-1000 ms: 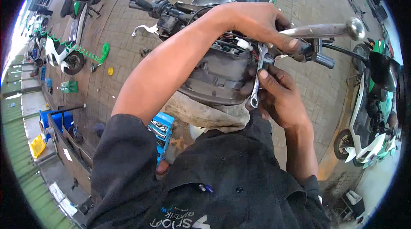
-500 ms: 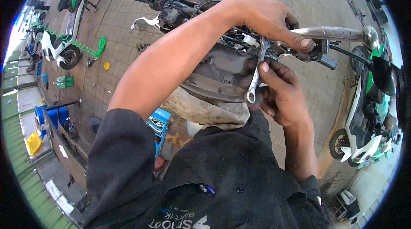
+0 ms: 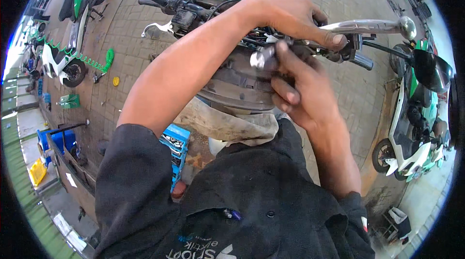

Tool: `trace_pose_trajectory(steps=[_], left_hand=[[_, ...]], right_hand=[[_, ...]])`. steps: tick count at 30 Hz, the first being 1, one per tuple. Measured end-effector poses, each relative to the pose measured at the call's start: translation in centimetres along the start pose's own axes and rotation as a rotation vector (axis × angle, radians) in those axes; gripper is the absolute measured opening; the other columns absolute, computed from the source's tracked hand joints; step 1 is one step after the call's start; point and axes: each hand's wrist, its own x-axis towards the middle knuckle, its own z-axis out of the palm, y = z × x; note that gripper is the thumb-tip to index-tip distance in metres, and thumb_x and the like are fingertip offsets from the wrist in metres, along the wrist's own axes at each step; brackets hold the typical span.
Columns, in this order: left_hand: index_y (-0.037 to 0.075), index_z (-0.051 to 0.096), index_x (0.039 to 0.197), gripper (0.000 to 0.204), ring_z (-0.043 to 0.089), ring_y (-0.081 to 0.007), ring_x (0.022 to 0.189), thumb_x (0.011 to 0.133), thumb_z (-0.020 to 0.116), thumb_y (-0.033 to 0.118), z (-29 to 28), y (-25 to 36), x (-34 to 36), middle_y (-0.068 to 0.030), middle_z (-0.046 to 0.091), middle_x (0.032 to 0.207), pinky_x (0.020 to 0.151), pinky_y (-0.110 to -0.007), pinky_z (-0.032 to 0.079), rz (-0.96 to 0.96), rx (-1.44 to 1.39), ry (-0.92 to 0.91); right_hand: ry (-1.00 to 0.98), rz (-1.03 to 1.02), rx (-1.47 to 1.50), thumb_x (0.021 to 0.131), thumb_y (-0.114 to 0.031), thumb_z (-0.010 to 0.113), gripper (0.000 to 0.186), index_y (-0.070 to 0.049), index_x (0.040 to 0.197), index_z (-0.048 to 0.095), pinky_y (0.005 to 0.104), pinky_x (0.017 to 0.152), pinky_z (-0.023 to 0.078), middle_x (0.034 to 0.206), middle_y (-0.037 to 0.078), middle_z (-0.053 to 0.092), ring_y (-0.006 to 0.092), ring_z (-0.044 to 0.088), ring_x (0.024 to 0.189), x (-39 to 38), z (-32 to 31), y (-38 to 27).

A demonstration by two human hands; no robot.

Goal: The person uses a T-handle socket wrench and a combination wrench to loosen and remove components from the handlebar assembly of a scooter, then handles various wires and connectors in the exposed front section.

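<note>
A scooter's handlebar (image 3: 362, 59) and its dark front panel (image 3: 237, 82) lie right ahead of me. My left arm crosses over them, and my left hand (image 3: 305, 21) is wrapped over the right part of the handlebar, thumb out beside the silver brake lever (image 3: 368, 27); its other fingers are mostly hidden. Below it, my right hand (image 3: 307, 87) pinches a combination wrench (image 3: 264, 59) between thumb and fingers. Motion smears the wrench, whose shiny end points left over the panel. Cables and connectors (image 3: 264, 36) show in the opened handlebar middle, partly behind my left forearm.
Mirrors (image 3: 432, 71) stick out on both sides of the scooter. A blue toolbox (image 3: 174, 143) stands left of my body. White-green scooters (image 3: 409, 147) are parked right and left. A green coiled hose (image 3: 109, 58) hangs at the left. A stained cloth (image 3: 227, 123) lies before me.
My right hand has swung the wrench from nearly upright to pointing left, its ring end moving up and left over the panel. My left hand keeps its place on the handlebar.
</note>
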Motion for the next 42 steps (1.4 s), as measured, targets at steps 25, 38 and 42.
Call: trace_pose_trajectory(steps=[25, 38, 42], left_hand=[[0.002, 0.075, 0.101, 0.066, 0.067, -0.0231, 0.08, 0.073, 0.078, 0.061, 0.0, 0.5, -0.6, -0.0121, 0.072, 0.085, 0.073, -0.036, 0.05, 0.016, 0.006, 0.082], [-0.002, 0.069, 0.11, 0.05, 0.061, -0.0174, 0.073, 0.071, 0.076, 0.03, 0.4, -0.8, 0.1, -0.0113, 0.068, 0.08, 0.068, -0.035, 0.048, 0.126, -0.079, 0.194], [-0.002, 0.068, 0.111, 0.051, 0.061, -0.0175, 0.075, 0.071, 0.075, 0.028, 0.0, -0.8, 0.3, -0.0111, 0.068, 0.082, 0.069, -0.035, 0.048, 0.09, -0.123, 0.132]], right_hand=[[0.155, -0.124, -0.418, 0.103, -0.032, 0.052, 0.033, -0.001, 0.112, 0.059, 0.0233, 0.043, 0.04, 0.071, 0.0, 0.055, 0.0059, 0.042, 0.048, -0.9, -3.1, 1.6], [0.259, -0.421, -0.716, 0.1, -0.031, 0.06, 0.029, -0.002, 0.097, 0.062, 0.0244, 0.054, 0.035, 0.069, -0.003, 0.051, 0.0067, 0.043, 0.061, 0.4, -2.5, 2.7], [0.236, -0.436, -0.74, 0.097, -0.028, 0.065, 0.032, 0.004, 0.092, 0.063, 0.0312, 0.06, 0.041, 0.073, 0.001, 0.058, 0.0092, 0.05, 0.07, 1.0, -4.3, 2.5]])
